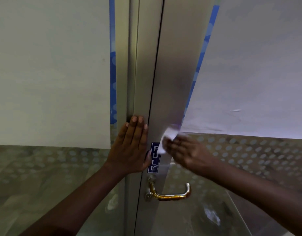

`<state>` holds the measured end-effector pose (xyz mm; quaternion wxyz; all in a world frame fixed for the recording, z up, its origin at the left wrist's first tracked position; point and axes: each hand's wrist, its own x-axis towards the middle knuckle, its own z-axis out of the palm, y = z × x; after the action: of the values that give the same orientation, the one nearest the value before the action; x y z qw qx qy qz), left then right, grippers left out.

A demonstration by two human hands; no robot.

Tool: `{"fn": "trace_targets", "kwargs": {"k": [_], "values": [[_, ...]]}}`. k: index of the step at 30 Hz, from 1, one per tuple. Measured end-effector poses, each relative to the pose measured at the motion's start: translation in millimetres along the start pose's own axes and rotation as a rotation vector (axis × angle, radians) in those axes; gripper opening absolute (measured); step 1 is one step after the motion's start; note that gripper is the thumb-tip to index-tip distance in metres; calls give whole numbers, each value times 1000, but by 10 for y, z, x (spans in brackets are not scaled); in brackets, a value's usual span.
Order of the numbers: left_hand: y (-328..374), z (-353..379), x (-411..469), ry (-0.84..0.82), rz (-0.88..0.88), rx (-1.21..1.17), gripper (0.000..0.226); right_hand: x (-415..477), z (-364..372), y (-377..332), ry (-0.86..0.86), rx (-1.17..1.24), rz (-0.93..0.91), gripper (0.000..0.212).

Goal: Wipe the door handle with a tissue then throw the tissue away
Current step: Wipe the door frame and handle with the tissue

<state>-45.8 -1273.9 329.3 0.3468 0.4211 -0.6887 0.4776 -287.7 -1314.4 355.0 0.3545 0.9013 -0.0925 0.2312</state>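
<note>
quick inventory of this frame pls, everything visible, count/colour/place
door handle: 1, brass and chrome lever, low centre on the door stile
lock cylinder: 1, silver, at the handle's left end
PULL sticker: 1, blue with white letters, on the stile above the handle, partly covered by the tissue
door stile: 1, brushed grey metal, centre
fixed frame: 1, grey metal, left of the stile
paper sheets: 2, white, over the upper glass on each side
frosted dot glass: 2 panels, grey, lower left and right
tissue: 1, white, held against the stile above the handle
left hand: flat on the frame
right hand: blurred, holding the tissue
</note>
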Motion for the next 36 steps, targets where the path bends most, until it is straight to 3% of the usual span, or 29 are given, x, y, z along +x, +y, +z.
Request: {"fn": "trace_targets", "kwargs": {"k": [3, 8, 12, 16, 20, 22, 26, 29, 32, 36], "values": [[-1, 2, -7, -4, -2, -6, 90, 33, 29, 2, 83, -43, 87, 30], [-9, -7, -6, -9, -1, -17, 91, -303, 183, -310, -178, 40, -159, 32], [-11, -13, -8, -11, -5, -17, 94, -260, 132, -218, -138, 25, -118, 32], [5, 6, -61, -31, -12, -24, 91, -102, -37, -118, 44, -14, 148, 32], [67, 18, -328, -100, 25, -36, 88, -41, -100, -530, -185, 118, 331, 32], [84, 17, -494, -145, 61, -26, 89, -33, -149, -658, -214, 391, 605, 33], [98, 9, -680, -183, 107, -12, 90, 16, -229, -933, 62, 1022, 1359, 33], [99, 12, -680, -169, 101, -14, 89, 9, -174, -1154, 157, 1201, 1684, 41], [97, 16, -673, -158, 108, -20, 89, -10, -124, -1184, 207, 1150, 1771, 26], [101, 37, -693, -143, 109, -21, 88, 41, -56, -1162, 112, 854, 1594, 21]]}}
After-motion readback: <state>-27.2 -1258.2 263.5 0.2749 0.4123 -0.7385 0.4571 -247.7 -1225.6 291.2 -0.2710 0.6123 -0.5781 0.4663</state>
